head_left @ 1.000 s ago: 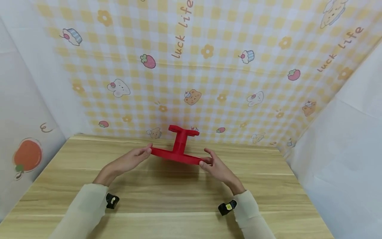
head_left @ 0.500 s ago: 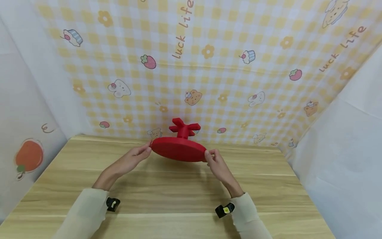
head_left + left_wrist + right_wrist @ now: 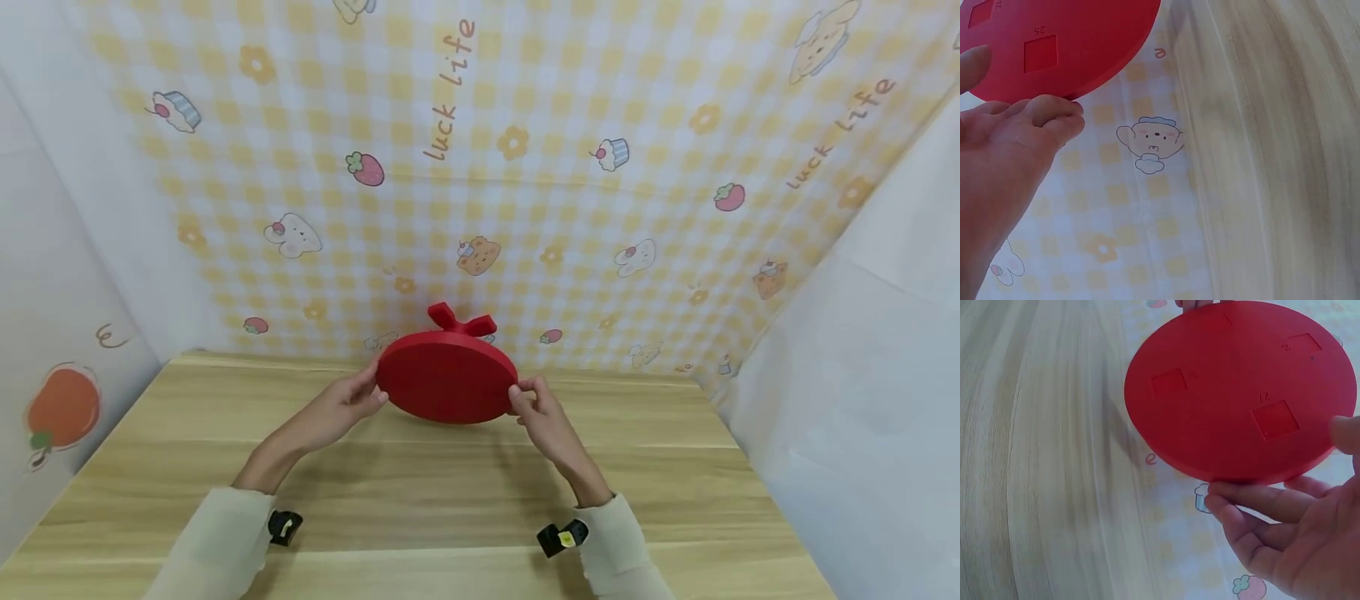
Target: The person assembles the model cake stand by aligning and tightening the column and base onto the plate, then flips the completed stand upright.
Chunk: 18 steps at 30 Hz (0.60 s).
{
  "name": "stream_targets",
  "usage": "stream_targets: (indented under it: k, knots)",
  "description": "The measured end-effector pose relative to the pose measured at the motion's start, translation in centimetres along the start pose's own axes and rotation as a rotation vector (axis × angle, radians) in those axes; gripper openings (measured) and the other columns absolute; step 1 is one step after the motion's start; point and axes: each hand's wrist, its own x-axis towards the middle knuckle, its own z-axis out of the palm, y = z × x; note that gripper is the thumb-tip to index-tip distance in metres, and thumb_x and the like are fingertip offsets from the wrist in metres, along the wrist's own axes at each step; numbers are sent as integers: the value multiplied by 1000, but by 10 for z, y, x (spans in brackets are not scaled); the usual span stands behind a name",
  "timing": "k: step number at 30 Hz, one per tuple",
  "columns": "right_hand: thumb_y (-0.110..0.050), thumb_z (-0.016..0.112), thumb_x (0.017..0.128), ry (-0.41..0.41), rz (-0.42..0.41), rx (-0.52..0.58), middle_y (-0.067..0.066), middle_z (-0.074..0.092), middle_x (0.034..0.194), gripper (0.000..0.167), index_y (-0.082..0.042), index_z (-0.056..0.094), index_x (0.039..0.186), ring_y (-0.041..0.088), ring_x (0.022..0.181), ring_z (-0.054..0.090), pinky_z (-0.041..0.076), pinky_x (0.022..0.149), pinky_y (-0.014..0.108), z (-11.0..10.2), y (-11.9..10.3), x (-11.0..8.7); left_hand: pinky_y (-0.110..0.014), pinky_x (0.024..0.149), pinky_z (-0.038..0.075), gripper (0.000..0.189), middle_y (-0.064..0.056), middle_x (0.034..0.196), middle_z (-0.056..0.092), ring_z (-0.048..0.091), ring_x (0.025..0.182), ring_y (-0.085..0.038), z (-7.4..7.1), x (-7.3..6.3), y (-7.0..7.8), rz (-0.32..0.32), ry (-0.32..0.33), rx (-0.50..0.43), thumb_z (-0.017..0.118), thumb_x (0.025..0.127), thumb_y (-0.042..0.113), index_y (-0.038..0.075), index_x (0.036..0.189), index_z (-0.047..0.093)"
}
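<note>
Between the two hands a red round disc (image 3: 446, 379) is held tilted, its flat face turned toward the head camera. Behind its upper rim shows a red branched end piece (image 3: 463, 322); the stem that joins them is mostly hidden. Square recesses with small numbers are cut in the face (image 3: 1222, 400). My left hand (image 3: 341, 408) grips the left rim, thumb on the face and fingers behind, as the left wrist view (image 3: 1016, 137) also shows. The right hand (image 3: 543, 417) pinches the right rim, its thumb in front and fingers (image 3: 1260, 500) against the edge.
A wood-grain table (image 3: 420, 500) lies under the hands. Close behind the disc stands a yellow checked cloth backdrop (image 3: 555, 200), with white cloth walls at left (image 3: 60, 233) and right (image 3: 862, 350). Each sleeve cuff carries a black wrist device (image 3: 285, 527).
The disc has tipped from nearly edge-on to showing its flat face, its branched end swinging back behind the rim. Both hands have stayed at the rim; the head view has shifted slightly.
</note>
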Motion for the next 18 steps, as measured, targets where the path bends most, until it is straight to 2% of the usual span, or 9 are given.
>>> stream_targets:
  k: [2, 3, 5, 8, 9, 10, 13, 15, 18]
  knots:
    - [-25, 49, 106, 1, -11, -9, 16, 69, 120, 26, -6, 50, 122, 29, 109, 64, 49, 84, 40, 0, 1, -1, -55, 108, 40, 67, -14, 165, 14, 22, 148, -38, 1, -1, 0, 2, 14, 21, 47, 106, 14, 11, 159, 6]
    - [-22, 50, 105, 1, -16, -14, 16, 70, 117, 24, -6, 50, 123, 27, 95, 66, 48, 75, 34, 0, 1, -1, -56, 108, 39, 68, -14, 164, 16, 23, 148, -38, 1, -1, 0, 1, 18, 31, 47, 105, 14, 11, 160, 7]
    - [-14, 52, 104, 11, -25, -22, 18, 72, 111, 23, -6, 51, 125, 21, 76, 60, 40, 60, 26, -2, 1, -1, -57, 108, 39, 69, -15, 163, 20, 24, 147, -37, 1, 0, 2, 0, 16, 37, 48, 105, 12, 11, 160, 6]
    - [-7, 56, 101, 27, -40, -22, 19, 73, 107, 29, -8, 52, 129, 14, 61, 47, 27, 49, 23, -7, 1, -1, -55, 107, 41, 69, -15, 162, 25, 29, 146, -36, 2, 2, 7, -1, 17, 59, 49, 104, 11, 10, 160, 8]
    - [-5, 57, 100, 33, -46, -22, 19, 73, 107, 32, -9, 53, 131, 11, 60, 46, 31, 48, 20, -9, 1, -1, -54, 107, 42, 69, -14, 161, 26, 30, 145, -35, 2, 3, 8, -1, 17, 66, 49, 104, 11, 10, 160, 8]
    - [-4, 58, 99, 40, -51, -21, 18, 74, 105, 35, -9, 54, 133, 12, 65, 55, 39, 51, 19, -10, 2, 0, -52, 105, 45, 68, -14, 160, 29, 34, 144, -35, 2, 2, 10, -2, 21, 77, 49, 104, 10, 11, 160, 9]
    - [-1, 60, 97, 50, -74, -19, 18, 75, 102, 43, -8, 54, 139, 19, 80, 71, 57, 69, 25, -14, 2, 0, -45, 102, 49, 66, -16, 156, 37, 44, 138, -34, 2, 0, 13, -23, 26, 89, 48, 104, 10, 9, 159, 12]
    - [0, 61, 96, 61, -77, -13, 17, 75, 99, 46, -8, 54, 140, 23, 88, 74, 61, 78, 33, -17, 2, 0, -43, 103, 49, 65, -16, 153, 42, 48, 135, -33, 2, -1, 14, -38, 21, 82, 47, 104, 10, 7, 159, 12]
    - [0, 63, 94, 49, -84, -2, 18, 76, 96, 48, -8, 55, 141, 31, 89, 74, 61, 77, 37, -21, 2, 1, -47, 106, 45, 63, -19, 150, 45, 48, 135, -33, 1, -3, 15, -48, 24, 74, 46, 105, 10, 2, 157, 13]
